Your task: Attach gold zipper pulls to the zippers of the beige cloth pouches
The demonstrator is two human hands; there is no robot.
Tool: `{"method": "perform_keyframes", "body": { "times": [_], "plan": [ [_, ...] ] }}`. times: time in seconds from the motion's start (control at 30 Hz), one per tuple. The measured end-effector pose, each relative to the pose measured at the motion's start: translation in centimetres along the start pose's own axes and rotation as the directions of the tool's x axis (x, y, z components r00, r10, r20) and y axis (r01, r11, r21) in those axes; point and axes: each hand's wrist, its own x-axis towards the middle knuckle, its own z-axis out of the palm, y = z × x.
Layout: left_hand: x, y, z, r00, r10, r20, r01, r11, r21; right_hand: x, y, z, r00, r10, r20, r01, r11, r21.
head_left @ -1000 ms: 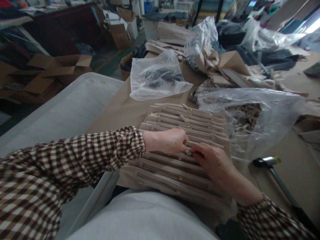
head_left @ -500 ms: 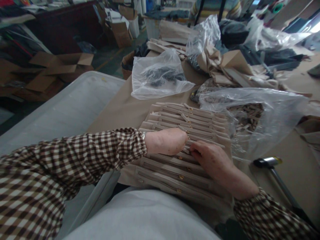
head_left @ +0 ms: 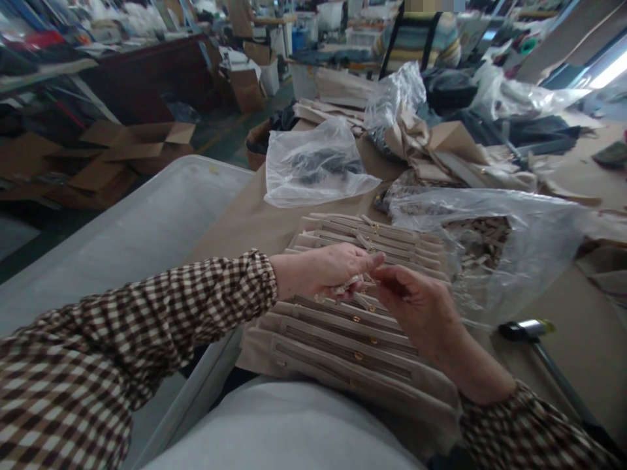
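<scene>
Overlapping beige fabric pieces [head_left: 337, 346] with zippers and small gold-coloured metal fittings lie in a row in front of me. Over their middle, my left hand [head_left: 333, 267] is closed around several small beige strips [head_left: 350, 284], with its thumb and forefinger stretched towards the right. My right hand [head_left: 424, 307] meets those fingertips from the right, thumb and fingers pinched together. Whatever sits between the right fingertips is too small to make out.
Right of the fabric lies a clear plastic bag [head_left: 539, 225] of small beige strips. A mallet [head_left: 526, 330] rests nearby on the table. Another plastic bag [head_left: 318, 163] holds dark items. A pale bin [head_left: 161, 196] stands left; a person [head_left: 416, 39] is at the back.
My left hand has lifted and turned, so that the strips in it now show. My right hand's fingers have risen slightly towards the left fingertips. The view has tilted up a little.
</scene>
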Motion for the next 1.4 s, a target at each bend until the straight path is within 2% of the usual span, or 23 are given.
{"method": "perform_keyframes", "body": {
  "times": [0.1,0.2,0.33,0.47,0.57,0.73,0.83,0.9,0.97,1.03,1.1,1.17,1.27,1.33,1.4],
  "plan": [
    [0.1,0.1,0.7,0.998,-0.058,0.019,0.061,0.975,-0.213,0.4,-0.3,0.7,0.996,0.085,0.041,-0.088,0.992,0.089],
    [0.3,0.0,1.6,1.000,-0.030,-0.003,0.027,0.958,-0.285,0.6,-0.5,1.1,0.981,0.150,0.125,-0.169,0.972,0.160],
    [0.8,-0.6,2.2,0.997,0.003,-0.072,-0.025,0.948,-0.318,0.8,-0.4,1.3,0.989,0.119,0.085,-0.123,0.991,0.048],
    [1.1,-1.0,2.2,0.991,0.010,-0.137,-0.055,0.944,-0.325,0.7,0.0,1.6,0.994,0.094,0.059,-0.104,0.973,0.205],
    [0.8,-1.0,1.8,0.991,0.050,-0.127,-0.079,0.969,-0.233,0.4,0.2,1.1,0.992,0.124,-0.005,-0.122,0.978,0.170],
    [-0.8,-0.7,1.7,0.985,0.009,-0.174,-0.020,0.998,-0.061,0.1,0.1,-0.9,0.996,0.053,-0.073,-0.065,0.984,-0.165],
    [-1.5,-0.9,2.1,0.993,-0.035,-0.111,0.032,0.999,-0.024,-0.1,-0.5,-0.9,0.998,0.020,-0.067,-0.036,0.968,-0.247],
    [-1.5,-1.3,2.4,0.998,-0.030,-0.051,0.028,0.999,-0.044,-0.4,-0.8,-0.4,0.998,0.047,-0.035,-0.053,0.977,-0.206],
    [-1.4,-1.9,2.6,1.000,-0.019,-0.015,0.018,0.997,-0.073,-0.6,-1.0,0.3,0.994,0.106,0.025,-0.104,0.991,-0.086],
    [-1.4,-2.3,2.6,0.999,-0.031,-0.009,0.031,0.997,-0.073,-0.8,-1.0,0.5,0.976,0.159,0.150,-0.174,0.981,0.090],
    [-1.6,-2.4,2.5,0.997,-0.074,-0.025,0.074,0.997,-0.028,-0.8,-0.9,0.1,0.944,0.166,0.284,-0.227,0.954,0.194],
    [-2.1,-2.0,2.3,0.994,-0.105,-0.026,0.107,0.992,0.067,-0.6,-0.7,-0.6,0.949,0.145,0.281,-0.196,0.967,0.162],
    [-2.9,-0.9,1.9,0.994,-0.094,0.047,0.081,0.969,0.235,-0.4,-0.4,-1.4,0.973,0.051,0.223,-0.067,0.996,0.062],
    [-3.1,-0.4,1.6,0.994,-0.082,0.074,0.052,0.938,0.343,-0.6,-0.2,-1.3,0.948,0.032,0.317,-0.055,0.997,0.063],
    [-3.0,-0.3,1.4,0.996,-0.058,0.066,0.021,0.885,0.465,-1.1,0.0,-0.8,0.919,0.076,0.387,-0.113,0.991,0.073]
  ]
}}
